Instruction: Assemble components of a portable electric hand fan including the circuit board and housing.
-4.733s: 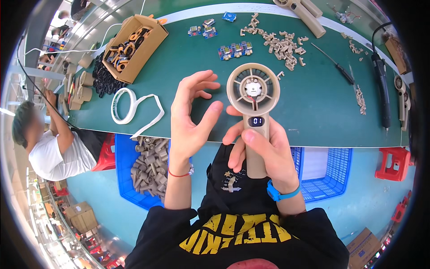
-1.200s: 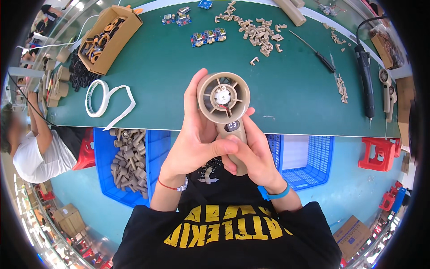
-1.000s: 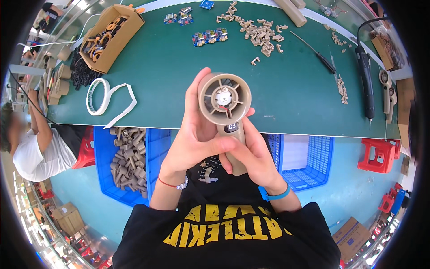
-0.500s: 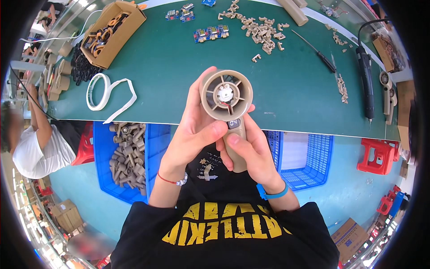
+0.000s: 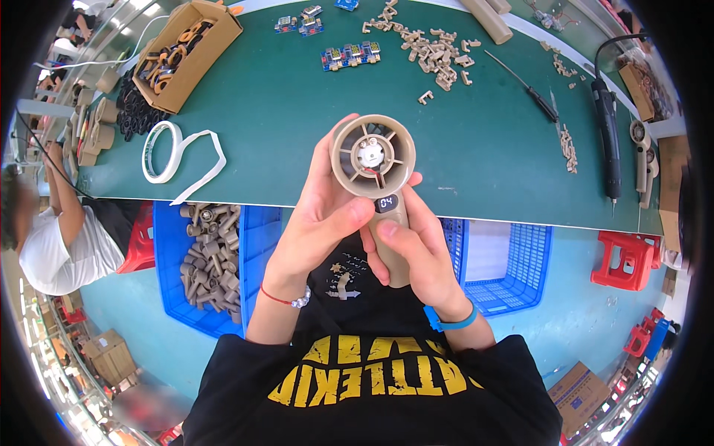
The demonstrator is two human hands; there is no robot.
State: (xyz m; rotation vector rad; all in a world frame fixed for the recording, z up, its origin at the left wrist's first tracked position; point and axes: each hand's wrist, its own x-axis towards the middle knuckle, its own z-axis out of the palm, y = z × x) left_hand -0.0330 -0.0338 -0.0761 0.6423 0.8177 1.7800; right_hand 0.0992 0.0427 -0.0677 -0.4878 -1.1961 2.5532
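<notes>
Between my two hands is a beige handheld fan point(image 5: 399, 215), its round open head tipped up toward me. A white motor point(image 5: 371, 155) sits in the middle of the head, held by spokes, with a bit of red wire below it. A small lit display shows on the neck. My left hand point(image 5: 327, 215) wraps the left side of the head, its thumb at the neck beside the display. Around the handle my right hand point(image 5: 418, 249) is closed, its thumb lying on the front just under the display.
On the green table point(image 5: 282, 149) lie a white tape roll point(image 5: 162, 152), small beige clips point(image 5: 439, 59), circuit boards point(image 5: 351, 56), a screwdriver point(image 5: 541, 102) and an electric screwdriver point(image 5: 608, 134). A cardboard box point(image 5: 221, 46) stands far left. Below are a blue bin point(image 5: 172, 279) of fan bodies and another blue crate point(image 5: 506, 297).
The fan and both hands have shifted very slightly left, and the head has tilted a little. My grip looks the same.
</notes>
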